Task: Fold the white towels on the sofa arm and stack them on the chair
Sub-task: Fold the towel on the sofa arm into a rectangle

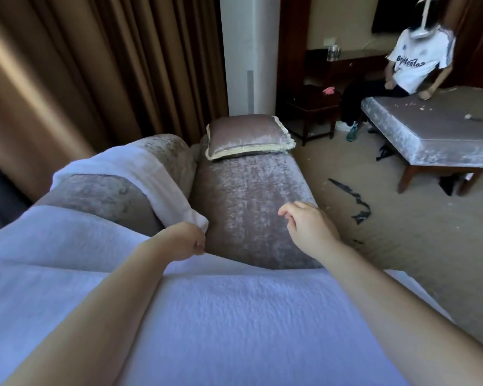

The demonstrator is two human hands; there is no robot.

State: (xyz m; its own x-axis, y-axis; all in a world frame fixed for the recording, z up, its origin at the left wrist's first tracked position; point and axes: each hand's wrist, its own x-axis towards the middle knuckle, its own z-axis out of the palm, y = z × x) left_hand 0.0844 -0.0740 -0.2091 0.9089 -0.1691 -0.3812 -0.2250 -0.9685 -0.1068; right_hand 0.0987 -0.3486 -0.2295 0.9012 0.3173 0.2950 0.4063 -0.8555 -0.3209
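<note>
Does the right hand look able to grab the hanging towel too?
Probably yes: the right hand hovers open over the seat, nothing lies between it and the hanging towel, whose corner the left hand grips.

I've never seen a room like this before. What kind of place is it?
Probably a hotel room. A white towel hangs over a velvet sofa, long brown curtains cover the window side, and a dark wooden desk stands by the far wall.
</note>
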